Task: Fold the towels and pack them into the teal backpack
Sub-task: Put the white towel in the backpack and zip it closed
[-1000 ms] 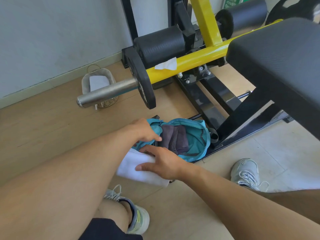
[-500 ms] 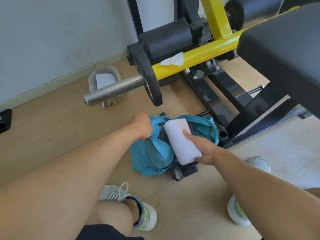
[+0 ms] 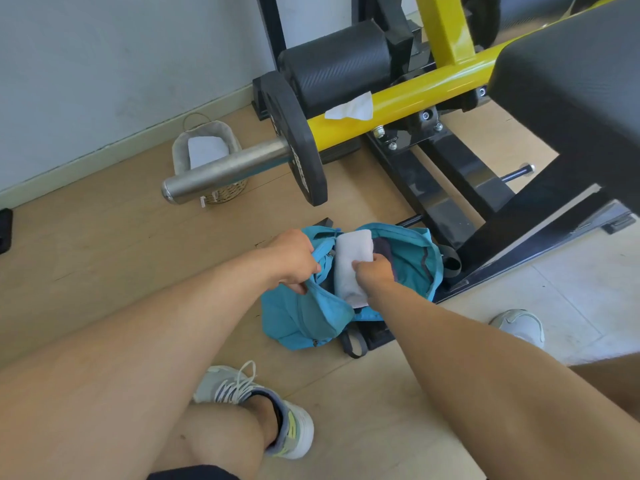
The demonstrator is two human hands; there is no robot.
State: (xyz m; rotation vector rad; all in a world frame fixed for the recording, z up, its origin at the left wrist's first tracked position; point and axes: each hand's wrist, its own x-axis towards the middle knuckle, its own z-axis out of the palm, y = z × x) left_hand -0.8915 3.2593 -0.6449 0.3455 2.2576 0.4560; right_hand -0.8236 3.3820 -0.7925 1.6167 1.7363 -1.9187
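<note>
Head view: teal backpack (image 3: 301,320) lies on the wooden floor (image 3: 104,237) with its mouth open, just in front of the black frame of a yellow weight machine (image 3: 398,102). The left hand (image 3: 294,259) grips the near left edge of the opening, fingers curled round the teal fabric and holding it up and apart. The right hand (image 3: 375,271) pinches a folded white towel (image 3: 349,265), which lies lengthwise in the mouth of the backpack, its far end by the rim and its near end resting on the lower lip of the opening; dark cloth (image 3: 384,247) shows inside just to the right of it. A steel bar (image 3: 221,174) with a black weight plate (image 3: 294,140) juts out above the floor, and behind it a small basket (image 3: 207,150) with something white inside stands near the wall. A white tissue (image 3: 349,107) lies on the yellow beam. Two pale sneakers (image 3: 277,414) stand on the floor, one on each side of the arms.
</note>
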